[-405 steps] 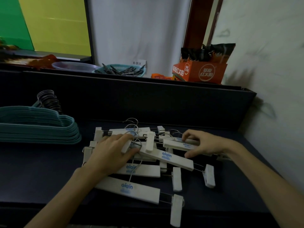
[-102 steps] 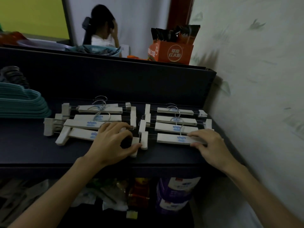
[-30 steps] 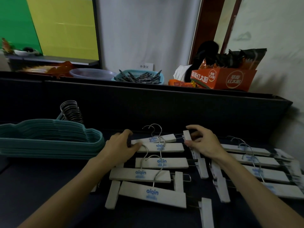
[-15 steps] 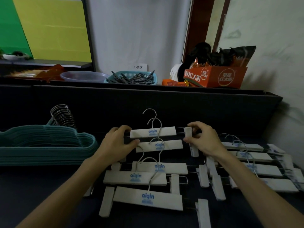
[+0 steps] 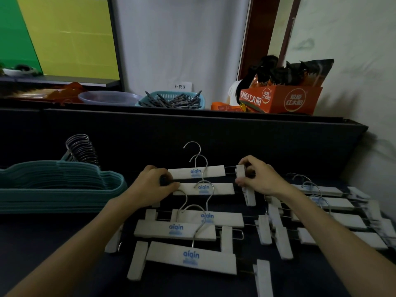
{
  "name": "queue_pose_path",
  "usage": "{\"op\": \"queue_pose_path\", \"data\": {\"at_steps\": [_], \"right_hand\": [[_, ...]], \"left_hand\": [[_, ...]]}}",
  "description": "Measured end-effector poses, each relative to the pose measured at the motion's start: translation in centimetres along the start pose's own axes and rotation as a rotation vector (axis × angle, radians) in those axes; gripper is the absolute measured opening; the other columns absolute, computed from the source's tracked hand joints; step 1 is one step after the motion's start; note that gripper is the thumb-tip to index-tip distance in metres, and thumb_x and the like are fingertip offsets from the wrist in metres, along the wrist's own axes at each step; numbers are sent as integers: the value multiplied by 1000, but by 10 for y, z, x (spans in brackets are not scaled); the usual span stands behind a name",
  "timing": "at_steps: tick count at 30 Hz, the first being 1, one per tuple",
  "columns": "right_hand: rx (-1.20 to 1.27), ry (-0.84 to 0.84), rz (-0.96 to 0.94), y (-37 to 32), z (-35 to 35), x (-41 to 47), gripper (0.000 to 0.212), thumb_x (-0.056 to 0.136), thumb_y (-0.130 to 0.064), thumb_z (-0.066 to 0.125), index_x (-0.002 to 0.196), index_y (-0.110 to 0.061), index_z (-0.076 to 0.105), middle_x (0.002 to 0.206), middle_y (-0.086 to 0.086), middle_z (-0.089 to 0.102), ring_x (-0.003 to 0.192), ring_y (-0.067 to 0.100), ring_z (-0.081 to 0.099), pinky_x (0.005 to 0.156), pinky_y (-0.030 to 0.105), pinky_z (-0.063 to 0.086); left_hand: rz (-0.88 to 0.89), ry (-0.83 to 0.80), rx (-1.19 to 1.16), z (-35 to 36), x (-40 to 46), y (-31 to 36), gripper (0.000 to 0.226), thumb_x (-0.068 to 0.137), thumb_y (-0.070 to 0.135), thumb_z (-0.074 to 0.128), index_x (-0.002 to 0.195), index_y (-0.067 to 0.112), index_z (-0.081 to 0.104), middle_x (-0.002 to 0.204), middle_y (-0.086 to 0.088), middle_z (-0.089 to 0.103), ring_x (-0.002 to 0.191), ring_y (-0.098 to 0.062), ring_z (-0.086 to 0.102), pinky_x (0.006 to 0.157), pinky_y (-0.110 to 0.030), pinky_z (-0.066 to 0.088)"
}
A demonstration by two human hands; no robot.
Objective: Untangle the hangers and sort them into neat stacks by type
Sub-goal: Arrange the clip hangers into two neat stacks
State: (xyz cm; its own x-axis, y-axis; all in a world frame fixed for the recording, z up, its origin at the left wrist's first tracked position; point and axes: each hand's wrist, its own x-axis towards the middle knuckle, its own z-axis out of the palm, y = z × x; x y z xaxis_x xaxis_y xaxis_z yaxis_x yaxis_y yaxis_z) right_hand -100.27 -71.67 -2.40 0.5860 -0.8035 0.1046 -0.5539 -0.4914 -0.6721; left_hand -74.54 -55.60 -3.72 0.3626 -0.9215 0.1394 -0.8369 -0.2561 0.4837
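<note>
Several white wooden clip hangers with blue "aiqin" print lie in a row on the dark table. The farthest white hanger (image 5: 214, 170) is held at both ends. My left hand (image 5: 150, 187) grips its left end, and my right hand (image 5: 257, 179) pinches its right clip (image 5: 240, 170). Below it lie more of the same hangers, the nearest white hanger (image 5: 190, 260) close to the table's front. A second row of white hangers (image 5: 330, 217) lies to the right. A stack of teal hangers (image 5: 55, 185) with metal hooks sits at the left.
A dark back panel (image 5: 192, 129) rises behind the table. On the ledge above it stand a clear bowl (image 5: 107, 97), a teal basket of clothespins (image 5: 173, 99) and an orange carton (image 5: 282, 99). A pale wall (image 5: 353, 82) closes the right side.
Both hands have lifted the farthest white hanger slightly up and back from the row, still holding its two ends. The view has tilted a little.
</note>
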Motion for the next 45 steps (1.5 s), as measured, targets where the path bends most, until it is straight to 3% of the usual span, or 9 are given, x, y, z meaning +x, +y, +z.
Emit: {"op": "queue_pose_path", "data": {"at_steps": [4,10,14,17,21,30,35,42,45], "right_hand": [[133,11,80,3,2,-5,29,87,-14,68,108,-23,49,93,6,67,61,19,70,51,26,54],[-189,-61,100,6,12,-3,37,80,-28,75,110,-26,53,100,-5,61,89,8,59,74,24,49],[-304,-42,32,0,10,-7,49,85,-35,69,129,-24,51,107,-5,56,92,9,55,78,23,44],[-351,-47,-13,-4,10,-9,44,88,-33,66,129,-24,53,108,-2,57,95,10,55,78,22,43],[-379,-49,-11,-5,13,-9,35,87,-29,68,121,-22,61,118,3,59,105,16,57,83,24,46],[-310,66,-103,-6,3,-31,33,85,-33,69,115,-23,63,104,-7,55,92,8,54,78,21,44],[-369,-56,-86,-1,1,-51,30,87,-37,65,115,-26,64,101,-9,61,95,6,58,84,26,50],[-370,-71,58,-10,1,-41,42,86,-35,68,124,-20,59,113,0,61,100,11,56,83,24,45],[-447,-145,46,-17,2,-42,36,86,-41,66,107,-12,67,109,7,63,94,18,60,81,30,51]], "left_hand": [[33,-36,31,-1,1,-1,27,82,48,67,89,23,67,111,0,52,102,-8,46,79,-20,35],[67,-103,72,-2,1,-3,28,81,48,67,94,23,68,115,4,43,102,-5,42,83,-18,33],[49,-175,124,-5,1,-2,31,85,51,61,94,22,67,100,4,60,91,-6,55,68,-16,40],[-22,-224,163,0,-1,0,38,89,56,52,101,21,63,99,2,62,88,-11,58,74,-22,46],[-6,-161,181,0,-4,-1,37,88,56,53,98,21,62,101,2,61,91,-12,56,76,-23,45],[72,-148,236,-5,-12,-4,37,83,55,61,102,24,63,107,4,61,97,-11,55,83,-23,44],[92,-132,254,-6,-17,-4,36,84,53,61,106,24,66,109,5,63,98,-13,58,87,-30,49],[109,-100,220,-10,-24,2,23,89,31,64,111,24,66,114,6,64,107,-12,56,89,-22,42],[112,-98,219,-9,-28,-1,26,88,35,65,111,25,65,115,6,62,106,-10,54,85,-19,39]]}}
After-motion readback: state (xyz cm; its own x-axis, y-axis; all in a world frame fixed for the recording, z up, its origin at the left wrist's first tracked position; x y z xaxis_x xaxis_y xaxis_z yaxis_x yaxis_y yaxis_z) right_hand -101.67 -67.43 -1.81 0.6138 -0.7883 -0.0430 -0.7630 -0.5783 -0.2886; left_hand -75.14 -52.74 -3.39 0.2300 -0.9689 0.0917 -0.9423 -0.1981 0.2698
